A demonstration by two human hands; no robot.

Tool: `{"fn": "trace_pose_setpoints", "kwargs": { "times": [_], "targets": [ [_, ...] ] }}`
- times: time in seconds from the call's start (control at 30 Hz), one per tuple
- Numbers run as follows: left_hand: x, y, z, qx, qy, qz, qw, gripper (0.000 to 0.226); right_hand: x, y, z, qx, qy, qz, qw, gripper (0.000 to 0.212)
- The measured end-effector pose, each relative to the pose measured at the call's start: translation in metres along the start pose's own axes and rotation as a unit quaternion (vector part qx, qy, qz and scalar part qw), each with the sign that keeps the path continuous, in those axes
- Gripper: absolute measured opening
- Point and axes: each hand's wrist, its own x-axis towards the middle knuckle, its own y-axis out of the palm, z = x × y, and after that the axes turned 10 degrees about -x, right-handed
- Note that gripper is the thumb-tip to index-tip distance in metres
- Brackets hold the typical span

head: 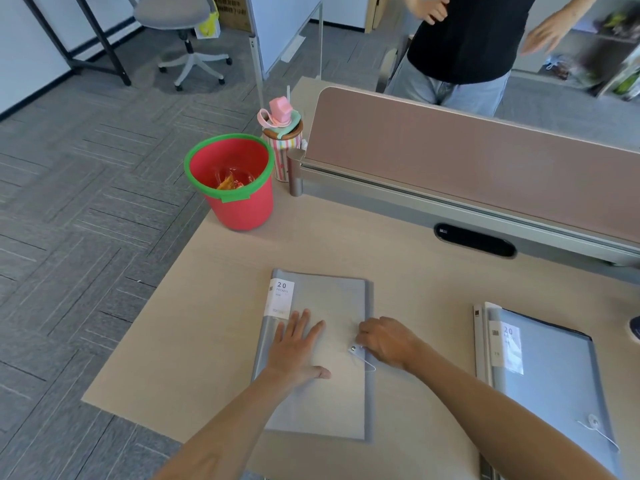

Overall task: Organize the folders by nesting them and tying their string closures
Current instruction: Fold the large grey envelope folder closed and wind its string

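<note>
Left hand (297,348): fingers open, pressed flat on grey folder (325,393).
Right hand (388,341): fingers pinched the string closure (360,353) at folder's right edge.
Surface (207,323): folder lay flat.

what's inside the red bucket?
The red bucket holds crumpled clear plastic wrappers, with orange and red showing at the bottom. Its near wall hides the rest of the floor, so anything else there can't be seen.

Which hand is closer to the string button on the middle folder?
Right. The right hand has its fingers at the string button; the left hand lies flat on the folder, further left.
</note>
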Motion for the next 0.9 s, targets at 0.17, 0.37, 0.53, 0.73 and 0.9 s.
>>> {"fn": "trace_pose_setpoints", "kwargs": {
  "times": [0.17,0.37,0.53,0.73,0.9],
  "targets": [
    [0.0,0.001,0.0,-0.002,-0.003,-0.002,1.0,0.106,-0.006,-0.001,0.004,-0.017,-0.048,-0.07,0.996,0.025],
    [0.002,0.004,0.0,-0.007,-0.009,-0.007,1.0,0.105,-0.008,0.001,0.003,0.021,-0.054,-0.128,0.99,0.016],
    [0.001,0.003,0.001,-0.007,-0.006,-0.006,1.0,0.105,-0.008,0.012,0.011,0.1,0.006,-0.127,0.987,0.012],
    [0.001,0.004,0.002,-0.01,-0.003,-0.003,1.0,0.104,-0.014,0.013,0.024,0.239,0.122,-0.055,0.962,0.013],
    [-0.003,0.006,0.0,-0.029,0.002,-0.016,0.999,0.1,-0.014,0.01,0.027,0.378,0.227,-0.014,0.897,0.009]
  ]
}}
